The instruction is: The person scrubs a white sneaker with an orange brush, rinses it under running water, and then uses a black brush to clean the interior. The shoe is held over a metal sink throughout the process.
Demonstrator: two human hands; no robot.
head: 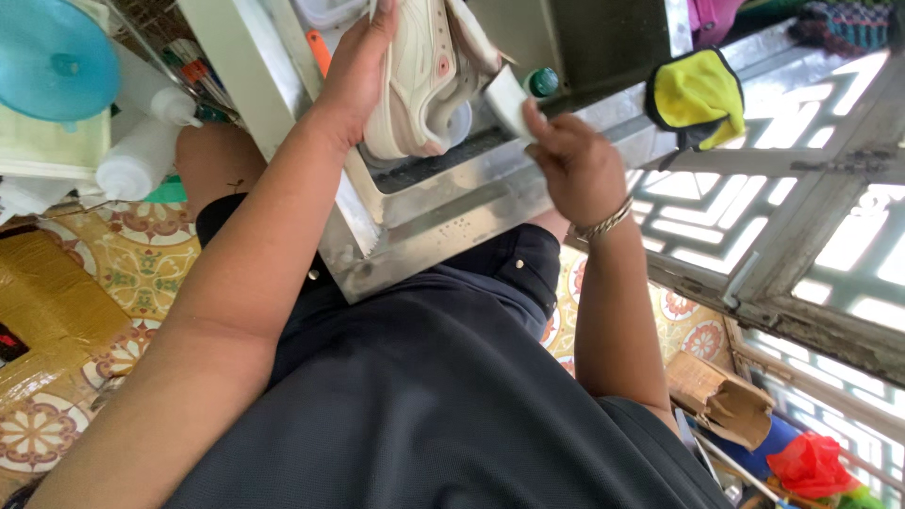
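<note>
Left hand (pixel 363 71) wrapped around a cream sneaker (pixel 415 80), held sole-outward over the metal basin (pixel 424 226). Right hand (pixel 570 160) pinched on a white sponge block (pixel 509 102), pressed against the shoe's edge. Further out: yellow cloth (pixel 698 94) on the ledge, white squeeze bottles (pixel 141 155) at left.

The person wears a dark navy shirt (pixel 443 405) of fine textured knit and dark trousers (pixel 514 269) with small metal rivets at the pocket. Both forearms are bare, without sleeves. A silver chain bracelet (pixel 603 224) circles the right wrist, toward two o'clock.
</note>
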